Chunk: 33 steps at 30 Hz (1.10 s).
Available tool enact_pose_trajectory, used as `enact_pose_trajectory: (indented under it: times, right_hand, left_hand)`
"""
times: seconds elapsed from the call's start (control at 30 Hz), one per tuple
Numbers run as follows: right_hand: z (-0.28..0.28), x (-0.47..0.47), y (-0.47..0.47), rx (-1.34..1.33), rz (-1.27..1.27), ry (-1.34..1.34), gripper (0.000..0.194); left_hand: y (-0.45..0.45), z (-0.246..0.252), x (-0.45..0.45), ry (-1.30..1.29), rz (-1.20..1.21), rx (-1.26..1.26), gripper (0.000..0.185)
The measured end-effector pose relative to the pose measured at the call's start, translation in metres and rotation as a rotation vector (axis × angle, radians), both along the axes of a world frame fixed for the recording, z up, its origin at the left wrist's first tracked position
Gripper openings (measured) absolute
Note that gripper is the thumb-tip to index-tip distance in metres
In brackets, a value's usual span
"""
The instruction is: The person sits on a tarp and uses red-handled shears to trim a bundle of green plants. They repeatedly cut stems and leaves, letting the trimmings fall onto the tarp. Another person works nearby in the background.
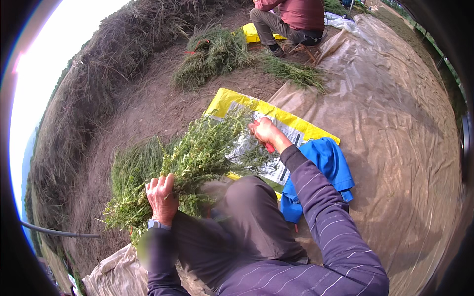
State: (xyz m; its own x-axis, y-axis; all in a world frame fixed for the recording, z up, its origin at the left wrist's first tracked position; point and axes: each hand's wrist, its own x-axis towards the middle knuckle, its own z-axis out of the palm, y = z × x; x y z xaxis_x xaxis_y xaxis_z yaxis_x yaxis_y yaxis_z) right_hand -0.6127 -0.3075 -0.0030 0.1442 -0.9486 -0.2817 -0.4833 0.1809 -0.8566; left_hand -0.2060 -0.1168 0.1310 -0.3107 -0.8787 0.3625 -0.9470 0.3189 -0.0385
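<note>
My left hand (162, 198), with a watch at the wrist, grips a bundle of leafy green stems (207, 148) beside my knee. The bundle slants up and right over a yellow and white printed sack (314, 131) lying on the ground. At the bundle's far right side, my right hand (266, 133) is closed around a red-handled tool (269, 148); its working end is largely hidden among the stems. More green plants (135, 166) lie under and left of the bundle. A blue cloth (329, 162) rests on the sack's right corner, beside my right forearm.
A tied plant pile (214, 55) and loose stems (294, 72) lie beyond the sack. Another person (296, 18) sits on a low stool by a yellow sack (251, 33). Dry plants (100, 66) are heaped at left. Plastic sheeting (400, 148) covers the ground at right.
</note>
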Motion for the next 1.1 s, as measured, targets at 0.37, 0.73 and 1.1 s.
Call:
enact_pose_trajectory:
  times: [0.37, 0.73, 1.1]
  right_hand:
    - [0.050, -0.026, 0.060, 0.033, -0.244, -0.198, 0.033]
    - [0.139, -0.006, 0.142, -0.256, -0.111, -0.477, 0.026]
    - [0.177, 0.058, 0.158, 0.168, 0.201, -0.764, 0.039]
  left_hand:
    - [-0.003, 0.000, -0.001, 0.000, 0.031, -0.060, 0.049]
    - [-0.020, 0.050, 0.007, 0.009, 0.056, -0.245, 0.053]
    - [0.024, 0.068, 0.013, 0.004, 0.171, -0.231, 0.055]
